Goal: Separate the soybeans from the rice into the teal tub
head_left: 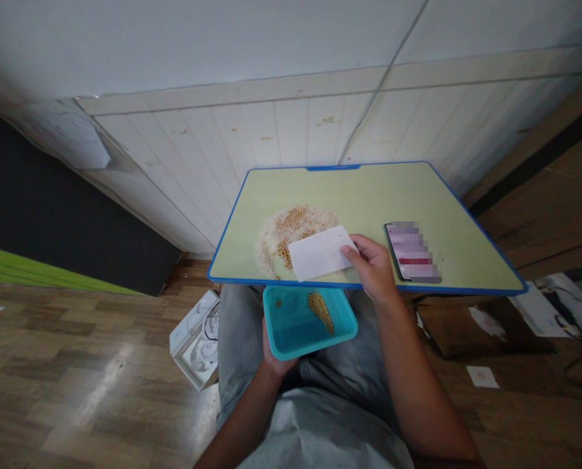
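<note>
pale green table top (432, 195) with a blue rim, set against a white panelled wall, fills the centre of the frame; the right hand (376, 267) pinches a white card (318, 255) by its right end, long axis running left toward the pile of rice and beans (291, 228), which meets the card's upper-left edge. just below the table's near rim the left hand (274, 359) clasps a teal tray (291, 329) from beneath, a streak of beans (320, 311) inside; a phone (412, 253) lies right of the right hand.

One card (318, 255); one teal tray (291, 326); one phone (412, 253); one grain pile (281, 229); one table (369, 192).
</note>
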`<state>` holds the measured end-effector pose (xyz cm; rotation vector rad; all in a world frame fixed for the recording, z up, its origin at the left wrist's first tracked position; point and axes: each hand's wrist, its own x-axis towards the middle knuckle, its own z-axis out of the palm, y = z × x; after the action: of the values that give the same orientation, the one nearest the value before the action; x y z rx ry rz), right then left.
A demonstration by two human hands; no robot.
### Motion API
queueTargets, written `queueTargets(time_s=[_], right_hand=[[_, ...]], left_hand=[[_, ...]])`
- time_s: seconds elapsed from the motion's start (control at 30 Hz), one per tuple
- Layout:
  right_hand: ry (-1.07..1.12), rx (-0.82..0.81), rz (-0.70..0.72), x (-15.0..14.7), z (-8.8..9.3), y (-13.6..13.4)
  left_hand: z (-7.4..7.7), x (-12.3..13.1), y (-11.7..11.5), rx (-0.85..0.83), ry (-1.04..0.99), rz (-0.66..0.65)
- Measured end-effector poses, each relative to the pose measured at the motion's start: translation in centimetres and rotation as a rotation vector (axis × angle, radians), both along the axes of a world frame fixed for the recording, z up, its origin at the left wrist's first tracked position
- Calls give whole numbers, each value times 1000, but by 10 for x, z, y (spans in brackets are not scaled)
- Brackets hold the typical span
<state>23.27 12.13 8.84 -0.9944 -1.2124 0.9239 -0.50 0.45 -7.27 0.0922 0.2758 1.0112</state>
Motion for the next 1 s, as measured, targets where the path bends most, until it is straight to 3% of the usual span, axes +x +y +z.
queueTargets(time_s=[0.27, 0.4, 0.8, 1.0], right_hand=[[86, 37, -327, -2, -9, 2], [97, 63, -407, -2, -9, 2], [83, 64, -408, -1, -9, 4], [72, 26, -328, -1, -7, 1]], left_hand=[[15, -2, -3, 6, 5, -6], [18, -3, -4, 9, 7, -18], [23, 0, -4, 32, -2, -7], [25, 2, -2, 34, 2, 0]])
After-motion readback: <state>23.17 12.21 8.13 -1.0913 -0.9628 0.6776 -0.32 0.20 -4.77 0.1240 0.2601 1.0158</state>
